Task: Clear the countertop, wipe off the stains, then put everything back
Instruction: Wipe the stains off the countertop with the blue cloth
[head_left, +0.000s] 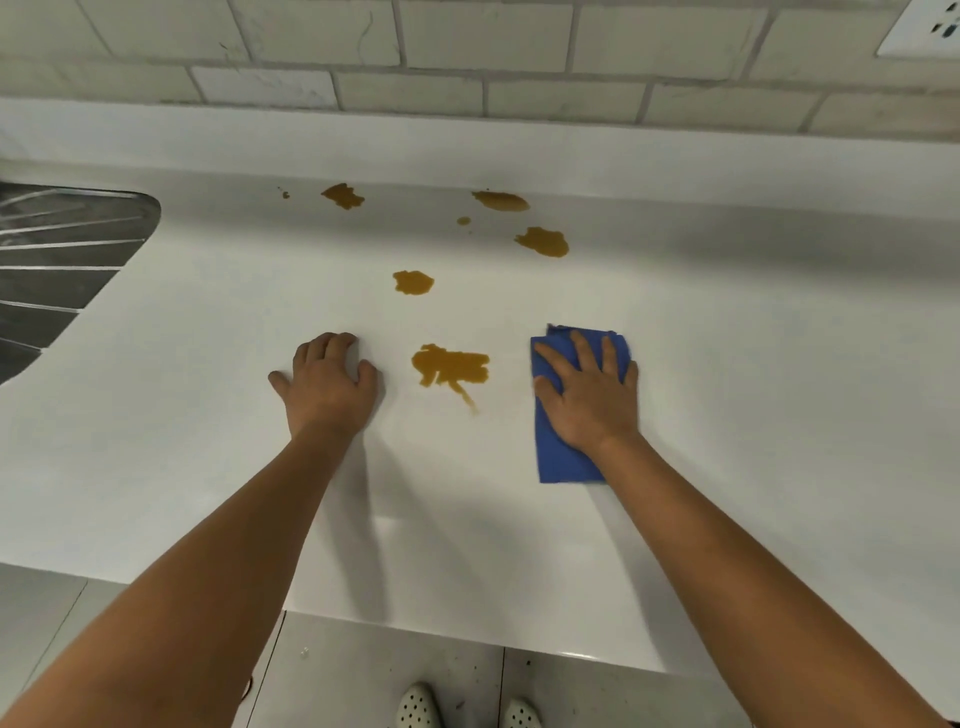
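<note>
text: none legible | labels: none | brands: none | numbers: none

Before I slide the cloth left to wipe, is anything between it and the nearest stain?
Nothing visible: bare countertop lies between the blue cloth under the right hand and the nearest stain.

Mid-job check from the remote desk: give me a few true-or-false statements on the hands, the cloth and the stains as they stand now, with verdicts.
1. The right hand lies flat on the blue cloth. True.
2. The left hand holds a sponge. False: it holds nothing and rests on the bare countertop.
3. The nearest stain lies between the two hands. True.
4. The cloth covers the nearest stain. False: it lies to the right of that stain, apart from it.
5. All stains are wiped off. False: several brown stains remain, some near the back wall.
</note>
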